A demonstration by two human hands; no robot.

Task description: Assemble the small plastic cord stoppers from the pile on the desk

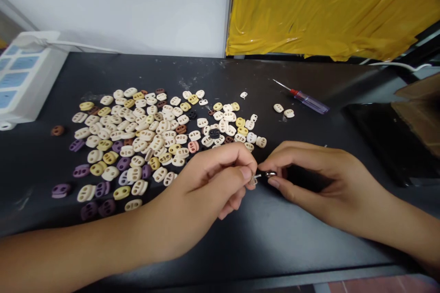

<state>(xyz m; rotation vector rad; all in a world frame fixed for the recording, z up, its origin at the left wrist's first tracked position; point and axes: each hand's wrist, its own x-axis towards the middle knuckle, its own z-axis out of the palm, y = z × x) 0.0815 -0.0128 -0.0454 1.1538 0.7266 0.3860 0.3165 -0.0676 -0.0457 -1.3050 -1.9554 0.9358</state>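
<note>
My left hand (220,176) pinches a small translucent piece (253,180) between thumb and forefinger. A tiny spring-like bit sticks out of it to the right, too small to make out well. Facing it, my right hand (309,174) grips a shiny dark metallic cord lock part (271,174) between thumb and fingertips. The two parts are very close together; whether they touch I cannot tell. Beyond and left of my hands lies a spread of two-hole cord locks (158,142), mostly cream, with some yellow, purple, brown, black and pink ones.
A screwdriver (311,102) with a clear purple handle lies at the back right, near two cream cord locks (288,113). A white box with blue compartments (37,82) stands at the left. At right are a black flat object (381,142) and cardboard (422,105). Yellow plastic (323,9) hangs behind.
</note>
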